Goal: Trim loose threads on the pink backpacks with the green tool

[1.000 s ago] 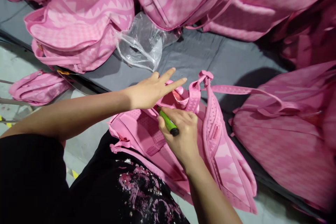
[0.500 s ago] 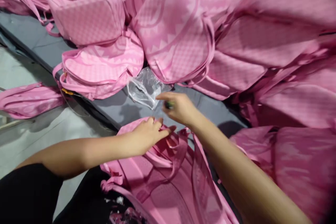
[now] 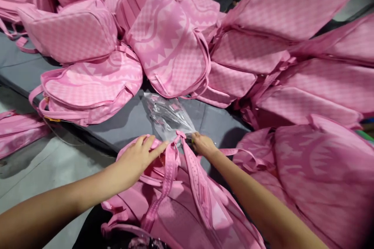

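Note:
A pink backpack (image 3: 172,210) lies before me, its back panel and straps facing up. My left hand (image 3: 137,159) rests over its top edge, fingers stretched out and thumb apart, close to the top loop. My right hand (image 3: 203,144) is closed at the near right corner of a clear plastic bag (image 3: 168,114), just beyond the backpack's top. A small dark object shows at its fingers, with a bit of metal behind the hand; I cannot tell its kind. Small pink pieces show in the plastic bag.
Several pink checked backpacks crowd the grey table (image 3: 122,128), one lying on its side (image 3: 90,85) at the left and one leaning (image 3: 175,46) in the middle. More stand at the right, including a large backpack (image 3: 321,171) beside my right arm. Another backpack (image 3: 20,134) is at the far left.
My right hand has come down and closed at the plastic bag, which now stretches toward me. My left hand has shifted left along the backpack's top. The view has turned slightly right.

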Demonstrator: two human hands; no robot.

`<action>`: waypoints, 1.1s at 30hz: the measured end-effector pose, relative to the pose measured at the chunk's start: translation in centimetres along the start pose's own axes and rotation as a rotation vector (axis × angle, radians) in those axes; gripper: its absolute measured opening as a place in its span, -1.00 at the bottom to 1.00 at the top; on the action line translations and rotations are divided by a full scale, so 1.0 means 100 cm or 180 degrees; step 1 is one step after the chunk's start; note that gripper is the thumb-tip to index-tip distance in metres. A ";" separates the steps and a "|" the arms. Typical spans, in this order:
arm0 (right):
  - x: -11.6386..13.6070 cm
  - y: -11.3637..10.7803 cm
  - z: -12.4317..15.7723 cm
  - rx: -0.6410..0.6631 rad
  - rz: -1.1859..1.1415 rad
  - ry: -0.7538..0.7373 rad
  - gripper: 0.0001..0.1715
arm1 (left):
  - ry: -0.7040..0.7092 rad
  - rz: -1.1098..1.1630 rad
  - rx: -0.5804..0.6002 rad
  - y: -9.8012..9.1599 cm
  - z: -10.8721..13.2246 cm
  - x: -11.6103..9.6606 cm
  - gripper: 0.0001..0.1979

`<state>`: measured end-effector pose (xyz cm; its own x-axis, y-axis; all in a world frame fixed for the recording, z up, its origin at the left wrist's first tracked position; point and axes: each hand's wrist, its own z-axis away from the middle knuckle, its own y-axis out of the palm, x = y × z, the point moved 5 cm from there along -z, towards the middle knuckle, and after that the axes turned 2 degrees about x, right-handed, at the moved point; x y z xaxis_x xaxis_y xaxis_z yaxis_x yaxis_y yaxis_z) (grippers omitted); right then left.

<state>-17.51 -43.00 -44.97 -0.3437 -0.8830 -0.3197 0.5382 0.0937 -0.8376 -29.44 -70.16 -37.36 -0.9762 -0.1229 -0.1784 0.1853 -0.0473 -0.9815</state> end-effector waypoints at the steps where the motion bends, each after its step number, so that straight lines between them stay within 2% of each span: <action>1: -0.006 0.011 0.015 0.0042 -0.0051 0.0127 -0.69 | -0.0015 -0.0038 -0.0014 0.000 -0.001 0.000 0.04; 4: -0.010 0.033 0.051 0.0096 -0.0225 0.0337 -0.69 | -0.0054 -0.0138 -0.0005 0.000 -0.003 0.000 0.02; 7: -0.003 0.036 0.071 -0.0100 -0.0364 0.0197 -0.63 | -0.0013 -0.0076 -0.0022 0.001 -0.003 -0.003 0.01; 10: 0.011 0.029 0.075 -0.0423 -0.0433 -0.0246 -0.58 | 0.0018 -0.0023 -0.0117 0.004 -0.002 -0.006 -0.01; 14: 0.030 0.024 0.058 -0.0702 -0.0435 -0.0621 -0.52 | -0.0046 -0.0019 -0.0076 0.009 -0.005 -0.005 -0.04; 16: 0.028 0.023 0.041 -0.0768 -0.0427 -0.0437 -0.47 | -0.0077 0.0005 -0.0036 0.010 -0.008 -0.003 -0.04; 19: 0.003 0.020 0.013 -0.0793 -0.0429 0.0255 -0.44 | -0.0106 0.0049 -0.0001 0.011 -0.010 -0.001 -0.03; 21: -0.016 0.017 -0.002 -0.0718 -0.0441 0.0677 -0.52 | -0.0115 0.0100 -0.0030 0.011 -0.010 -0.001 -0.02; 23: -0.026 0.014 -0.010 -0.0613 -0.0454 0.0926 -0.62 | -0.0103 0.0164 -0.0094 0.012 -0.010 0.000 -0.01; 25: -0.021 0.014 -0.011 -0.0545 -0.0460 0.1028 -0.65 | -0.0086 0.0188 -0.0154 0.015 -0.010 0.000 0.01; 29: 0.001 0.021 0.002 -0.0600 -0.0441 0.0941 -0.72 | -0.0074 0.0070 -0.0193 0.018 -0.013 0.001 0.06; 33: -0.012 0.021 0.014 -0.0818 -0.0389 0.1087 -0.55 | 0.0013 -0.0127 -0.0122 0.015 -0.019 -0.005 0.09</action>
<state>-14.86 -42.35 -45.75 -0.6507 -0.6960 -0.3035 0.2839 0.1477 -0.9474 -28.87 -68.33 -38.88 -0.9832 -0.1177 -0.1393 0.1420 -0.0142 -0.9898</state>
